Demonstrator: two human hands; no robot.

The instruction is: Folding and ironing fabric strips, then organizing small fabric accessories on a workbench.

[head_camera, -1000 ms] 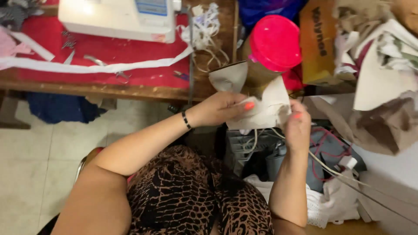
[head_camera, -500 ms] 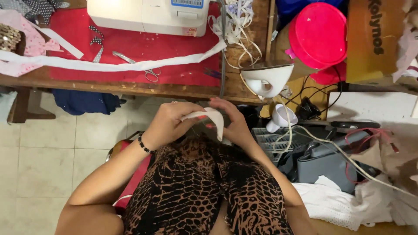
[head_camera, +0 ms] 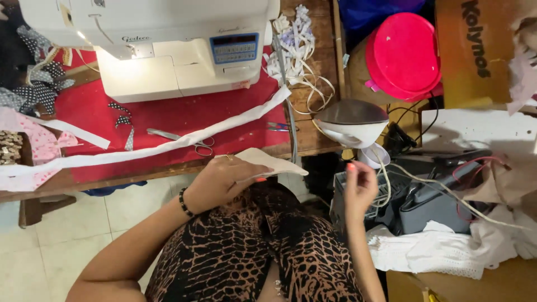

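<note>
My left hand (head_camera: 224, 180) grips a folded beige fabric piece (head_camera: 269, 161) over my lap, by the front edge of the wooden table (head_camera: 140, 173). My right hand (head_camera: 359, 184) hovers to the right with its fingers loosely curled and nothing in it, just below a white and grey iron (head_camera: 352, 124) and its cord (head_camera: 425, 184). A white sewing machine (head_camera: 168, 50) stands on the red cloth (head_camera: 168, 112) ahead of me. A long white fabric strip (head_camera: 140, 154) lies across that cloth. Scissors (head_camera: 184, 140) rest beside the strip.
A pink round lid (head_camera: 404, 56) and a cardboard box (head_camera: 475, 50) sit at the upper right. White elastic bands (head_camera: 296, 50) pile up beside the machine. A grey bag (head_camera: 436, 207) and white lace cloth (head_camera: 442, 251) lie at my right. Dotted and pink scraps (head_camera: 33, 106) crowd the left.
My right hand has let go of the fabric piece and moved right toward the iron. My left hand alone holds the fabric, now nearer the table edge. The view shifted closer to the machine.
</note>
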